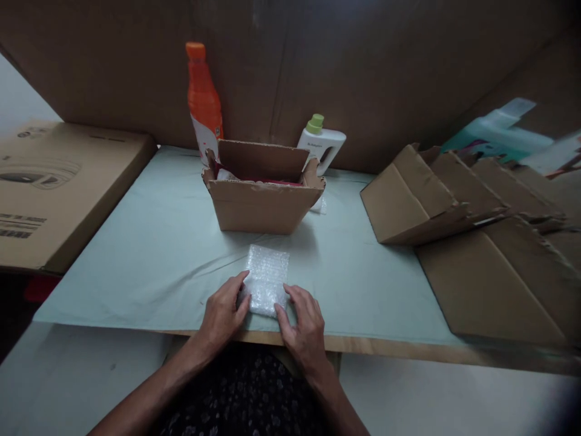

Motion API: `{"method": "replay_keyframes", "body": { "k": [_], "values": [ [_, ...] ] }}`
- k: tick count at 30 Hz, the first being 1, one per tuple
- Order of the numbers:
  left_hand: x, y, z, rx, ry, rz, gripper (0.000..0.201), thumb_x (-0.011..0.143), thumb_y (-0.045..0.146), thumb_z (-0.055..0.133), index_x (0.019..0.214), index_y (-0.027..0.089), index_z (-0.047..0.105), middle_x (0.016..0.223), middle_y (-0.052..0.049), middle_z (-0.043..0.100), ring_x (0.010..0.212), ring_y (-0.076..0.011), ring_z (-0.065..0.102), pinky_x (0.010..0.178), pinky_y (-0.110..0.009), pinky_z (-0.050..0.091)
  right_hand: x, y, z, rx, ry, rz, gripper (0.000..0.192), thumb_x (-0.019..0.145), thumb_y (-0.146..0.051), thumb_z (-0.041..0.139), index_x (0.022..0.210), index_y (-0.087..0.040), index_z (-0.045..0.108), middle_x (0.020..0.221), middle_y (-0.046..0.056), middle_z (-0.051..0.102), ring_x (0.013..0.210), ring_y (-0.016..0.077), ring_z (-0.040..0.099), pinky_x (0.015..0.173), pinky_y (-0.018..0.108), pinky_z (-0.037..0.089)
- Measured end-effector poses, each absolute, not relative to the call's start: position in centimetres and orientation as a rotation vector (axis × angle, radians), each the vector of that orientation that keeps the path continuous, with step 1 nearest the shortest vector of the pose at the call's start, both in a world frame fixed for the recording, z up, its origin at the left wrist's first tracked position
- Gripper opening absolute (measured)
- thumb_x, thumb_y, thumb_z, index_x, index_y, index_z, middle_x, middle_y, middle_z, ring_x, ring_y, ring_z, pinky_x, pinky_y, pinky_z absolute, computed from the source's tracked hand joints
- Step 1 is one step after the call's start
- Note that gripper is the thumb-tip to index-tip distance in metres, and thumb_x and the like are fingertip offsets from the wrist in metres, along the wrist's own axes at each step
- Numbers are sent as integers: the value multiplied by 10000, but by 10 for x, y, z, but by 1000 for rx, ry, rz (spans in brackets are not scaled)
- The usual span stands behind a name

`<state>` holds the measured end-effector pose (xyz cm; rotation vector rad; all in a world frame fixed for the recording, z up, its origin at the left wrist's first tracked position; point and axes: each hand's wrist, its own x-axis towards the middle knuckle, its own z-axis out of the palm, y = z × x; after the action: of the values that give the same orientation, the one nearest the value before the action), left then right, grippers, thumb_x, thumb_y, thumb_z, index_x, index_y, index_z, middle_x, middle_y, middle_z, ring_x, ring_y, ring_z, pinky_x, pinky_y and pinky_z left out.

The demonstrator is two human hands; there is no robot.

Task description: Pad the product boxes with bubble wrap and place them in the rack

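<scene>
Pale green cloth (pixel 149 254) covers table; cardboard wall (pixel 363 72) behind.

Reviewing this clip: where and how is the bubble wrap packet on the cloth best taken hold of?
Probably by its two long side edges, coming from the near side. The bubble wrap packet lies flat on the cloth, long axis pointing away, with the left hand and right hand already at its near corners. The open cardboard box stands just beyond its far end.
</scene>
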<state>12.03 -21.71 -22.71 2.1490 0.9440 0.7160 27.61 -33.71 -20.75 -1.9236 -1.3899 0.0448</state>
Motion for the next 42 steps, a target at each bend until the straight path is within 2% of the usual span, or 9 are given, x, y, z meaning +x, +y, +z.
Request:
{"method": "replay_keyframes", "body": {
  "k": [5, 11, 16, 22, 26, 30, 36, 39, 42],
  "values": [
    [123, -208, -224, 2234, 942, 620, 400, 914, 212, 518, 1311, 213, 568, 1045, -62, 673, 895, -199, 677, 762, -325, 570, 271, -339, -204, -1869, -1778, 22, 339, 920, -206, 605, 1257, -235, 619, 1317, 125, 651, 1227, 314, 573, 982, 511, 472],
    [101, -212, -208, 2287, 582, 706, 450, 906, 262, 609, 1352, 239, 552, 1406, -128, 559, 1294, -284, 529, 1070, -488, 466, 284, -325, -200, -1803, -1716, 268, 275, 988, -164, 507, 1219, -214, 648, 1098, 80, 764, 968, 232, 698, 870, 422, 529],
    [98, -213, -203, 2113, 721, 586, 378, 953, 244, 526, 1326, 205, 568, 1155, -98, 716, 1031, -219, 669, 887, -391, 562, 286, -326, -191, -1862, -1514, 607, 273, 989, -253, 539, 1239, -238, 648, 1167, 56, 755, 1023, 224, 715, 882, 387, 566],
    [125, -198, -211, 2213, 984, 579, 346, 936, 312, 522, 1221, 156, 643, 1042, -108, 726, 902, -231, 697, 809, -367, 565, 283, -324, -193, -1940, -1579, 6, 269, 966, -276, 575, 1201, -171, 652, 1217, 157, 683, 1109, 302, 625, 916, 474, 501],
    [132, -193, -208, 2255, 1081, 507, 389, 928, 327, 508, 1259, 160, 624, 1011, -96, 669, 791, -219, 655, 757, -385, 553, 282, -318, -194, -1908, -1807, 6, 353, 910, -248, 657, 1255, -180, 626, 1301, 150, 648, 1162, 321, 582, 965, 496, 465],
    [123, -201, -203, 1893, 1114, 631, 522, 898, 438, 562, 1336, 157, 542, 1084, -104, 634, 821, -198, 622, 775, -375, 550, 289, -304, -202, -1876, -1766, 67, 340, 914, -154, 616, 1253, -172, 626, 1214, 123, 713, 1086, 294, 633, 915, 455, 489],
    [119, -222, -193, 1153, 981, 606, 839, 776, 487, 709, 1461, 123, 388, 1283, -161, 629, 1141, -269, 630, 978, -389, 510, 281, -302, -206, -1699, -1599, 199, 286, 949, -196, 580, 1231, -211, 629, 1142, 89, 749, 1008, 246, 678, 868, 407, 504],
    [124, -224, -188, 1100, 920, 585, 903, 736, 446, 730, 1491, 126, 352, 1315, -146, 623, 1113, -268, 635, 967, -370, 510, 274, -311, -204, -1628, -1621, 311, 292, 923, -193, 615, 1212, -232, 631, 1132, 80, 744, 997, 240, 672, 863, 408, 505],
    [128, -221, -184, 1180, 943, 584, 865, 666, 368, 712, 1441, 114, 425, 1319, -141, 612, 1080, -265, 628, 949, -357, 511, 279, -322, -199, -1635, -1602, 411, 369, 853, -244, 715, 1213, -265, 638, 1200, 82, 709, 1085, 267, 642, 930, 447, 496]
  ]
}}
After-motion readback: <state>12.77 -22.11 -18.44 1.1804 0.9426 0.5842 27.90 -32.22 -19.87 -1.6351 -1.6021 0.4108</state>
